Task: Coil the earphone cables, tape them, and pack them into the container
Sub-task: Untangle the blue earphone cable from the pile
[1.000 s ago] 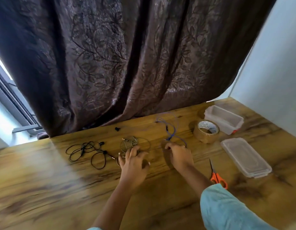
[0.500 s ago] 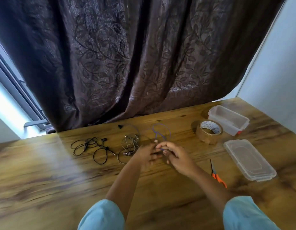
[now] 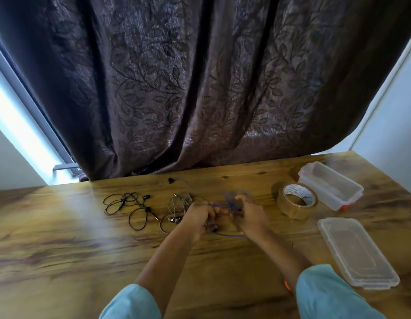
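Both hands work a blue-purple earphone cable (image 3: 230, 235) above the middle of the wooden table (image 3: 62, 261). My left hand (image 3: 200, 216) grips one stretch of it, and my right hand (image 3: 251, 215) pinches loops of it just to the right. One black earbud end (image 3: 171, 180) of this cable trails toward the curtain. A black earphone cable (image 3: 128, 207) lies loose at the left. Partly behind my left hand lies a grey one (image 3: 178, 203). The clear container (image 3: 330, 185) stands open at the right, its lid (image 3: 356, 252) flat nearer me.
A roll of brown tape (image 3: 296, 200) stands between my right hand and the container. Orange scissor handles (image 3: 287, 285) peek out beside my right sleeve. A dark patterned curtain (image 3: 200, 88) hangs along the table's far edge, with a white wall at the right.
My hands came together from resting apart on the table, picked up the blue-purple cable and now hold it between them. The camera tilted up, showing more curtain.
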